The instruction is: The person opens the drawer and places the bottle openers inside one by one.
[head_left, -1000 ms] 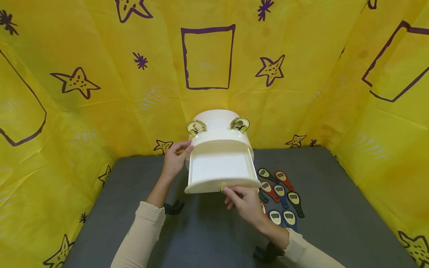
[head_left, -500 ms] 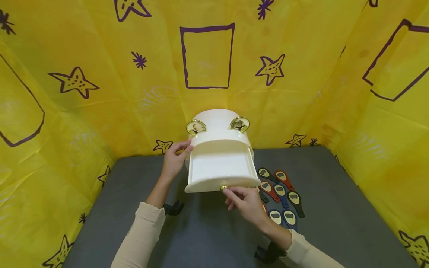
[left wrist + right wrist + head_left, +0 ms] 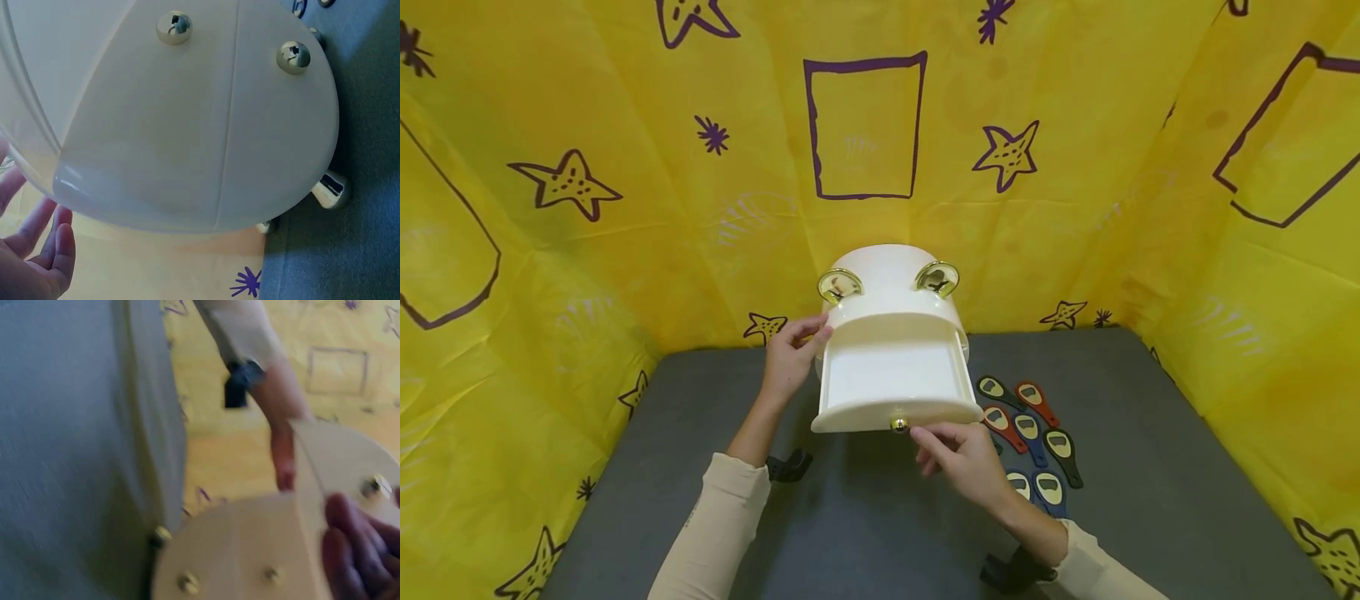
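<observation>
On the grey table [image 3: 865, 537], near the back of the yellow cloth [image 3: 670, 258]: white box [image 3: 887, 279], upright, rounded top, two gold ears [image 3: 841, 286] up top. Upper drawer [image 3: 895, 371] is pulled well out toward the person, white floor in view, gold knob [image 3: 899, 425] at the middle of its front.

Right hand [image 3: 962, 461] is released: thumb and index tip sit just beside the knob on its right, fingers loosely bent, knob fully visible. Right wrist view is blurred but also shows fingers next to the knob, not around it.

Left hand [image 3: 790, 362] is at the box's left side, thumb and fingertips touching the edge beside the drawer. Fingers loose, resting on it rather than clenched.

Below the drawer, left wrist view shows two front panels flush with the body, a seam between, each with a lower knob [image 3: 174, 27]. Shiny feet [image 3: 331, 190] carry the box.

Right of the box, near the right hand: several openers [image 3: 1028, 427] lying flat, red, blue and dark. Some partly covered by the hand.

Beige sleeves [image 3: 718, 512] on both arms.
</observation>
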A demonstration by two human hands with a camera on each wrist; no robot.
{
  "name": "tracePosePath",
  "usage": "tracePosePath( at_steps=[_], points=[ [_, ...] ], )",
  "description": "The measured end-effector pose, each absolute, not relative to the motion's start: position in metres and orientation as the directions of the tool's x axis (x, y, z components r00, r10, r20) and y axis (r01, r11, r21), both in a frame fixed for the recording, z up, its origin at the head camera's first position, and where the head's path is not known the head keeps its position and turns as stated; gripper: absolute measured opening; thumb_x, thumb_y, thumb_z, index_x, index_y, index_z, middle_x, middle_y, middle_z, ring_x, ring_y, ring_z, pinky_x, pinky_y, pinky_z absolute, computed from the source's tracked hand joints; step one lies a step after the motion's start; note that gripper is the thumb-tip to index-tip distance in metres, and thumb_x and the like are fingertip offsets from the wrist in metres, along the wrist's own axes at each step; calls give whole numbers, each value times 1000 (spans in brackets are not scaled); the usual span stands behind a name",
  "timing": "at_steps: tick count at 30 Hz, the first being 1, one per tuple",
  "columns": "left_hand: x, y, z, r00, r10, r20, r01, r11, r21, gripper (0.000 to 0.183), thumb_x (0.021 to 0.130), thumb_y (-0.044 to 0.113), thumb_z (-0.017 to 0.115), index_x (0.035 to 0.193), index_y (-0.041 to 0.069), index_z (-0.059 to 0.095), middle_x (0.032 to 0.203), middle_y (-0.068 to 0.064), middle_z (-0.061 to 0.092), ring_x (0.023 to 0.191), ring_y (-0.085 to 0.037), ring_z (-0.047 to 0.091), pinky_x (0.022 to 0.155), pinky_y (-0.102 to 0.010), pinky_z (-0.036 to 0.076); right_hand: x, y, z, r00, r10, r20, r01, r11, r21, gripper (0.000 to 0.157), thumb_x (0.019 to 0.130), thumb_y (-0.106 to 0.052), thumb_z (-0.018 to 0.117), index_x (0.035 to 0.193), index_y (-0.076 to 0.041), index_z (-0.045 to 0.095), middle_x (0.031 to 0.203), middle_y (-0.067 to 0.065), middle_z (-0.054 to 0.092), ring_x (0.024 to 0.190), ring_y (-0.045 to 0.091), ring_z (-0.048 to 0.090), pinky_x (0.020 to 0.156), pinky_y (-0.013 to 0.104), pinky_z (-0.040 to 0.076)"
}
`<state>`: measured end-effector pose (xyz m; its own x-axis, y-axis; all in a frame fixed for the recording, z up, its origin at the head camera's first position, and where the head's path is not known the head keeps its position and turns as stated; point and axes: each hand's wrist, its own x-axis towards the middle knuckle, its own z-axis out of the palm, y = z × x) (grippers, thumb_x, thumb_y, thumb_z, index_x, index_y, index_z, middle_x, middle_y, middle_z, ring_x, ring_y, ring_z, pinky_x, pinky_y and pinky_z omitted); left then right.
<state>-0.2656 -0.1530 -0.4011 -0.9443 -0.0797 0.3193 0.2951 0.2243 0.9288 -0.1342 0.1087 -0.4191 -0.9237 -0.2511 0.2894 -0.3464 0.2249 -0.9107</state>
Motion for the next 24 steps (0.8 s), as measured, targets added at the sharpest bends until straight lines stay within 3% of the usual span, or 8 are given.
tracePosePath(
  at_steps=[3,6,10,12,15,19,24],
  points=[
    [-264,-154,-401,-939,-87,333,311,201,929,31,87,15,74,113,-1,71,122,-20,66,93,4,63,76,-9,51,-137,129,-412,-916,-378,133,-262,313,-913,24,95,-22,63,86,-3,74,67,11,69,52,12,63,51,29,55],
    [-262,-155,-400,-940,-81,330,311,187,932,30,87,13,74,112,-3,71,122,-20,66,91,7,63,75,-8,50,-144,154,-404,-848,-529,-12,-217,369,-904,28,97,-27,60,86,-4,73,69,13,69,54,14,64,52,30,56],
    [-258,-155,-394,-943,-69,326,308,195,931,29,87,9,72,113,-5,70,124,-22,66,90,6,62,74,-8,49,-157,190,-396,-736,-676,-39,-234,307,-922,27,100,-19,55,90,0,72,74,23,68,59,14,67,55,36,58],
    [-254,-153,-390,-942,-68,327,309,198,930,29,87,7,71,113,-7,69,124,-24,65,89,6,62,74,-8,49,-165,207,-394,-722,-691,-29,-239,288,-927,25,100,-15,54,95,1,72,77,23,69,62,13,68,58,36,59],
    [-253,-153,-389,-941,-80,329,310,187,932,29,88,6,71,113,-8,69,125,-24,64,89,6,62,74,-8,50,-178,227,-391,-773,-634,-31,-237,333,-913,24,99,-15,55,102,1,72,79,13,72,65,14,68,60,36,58],
    [-258,-154,-396,-939,-99,329,308,182,934,28,87,10,72,112,-4,71,125,-21,65,96,3,62,75,-8,51,-196,247,-396,-890,-448,-80,-158,469,-869,29,98,-22,58,106,3,70,79,2,71,67,14,65,59,32,56],
    [-262,-154,-401,-934,-93,345,321,202,925,30,87,14,73,112,-2,71,125,-19,66,109,-12,62,78,-8,50,-215,263,-417,-964,-258,-72,-115,640,-760,35,97,-27,60,110,3,70,93,13,73,74,19,63,63,32,52]
  ],
)
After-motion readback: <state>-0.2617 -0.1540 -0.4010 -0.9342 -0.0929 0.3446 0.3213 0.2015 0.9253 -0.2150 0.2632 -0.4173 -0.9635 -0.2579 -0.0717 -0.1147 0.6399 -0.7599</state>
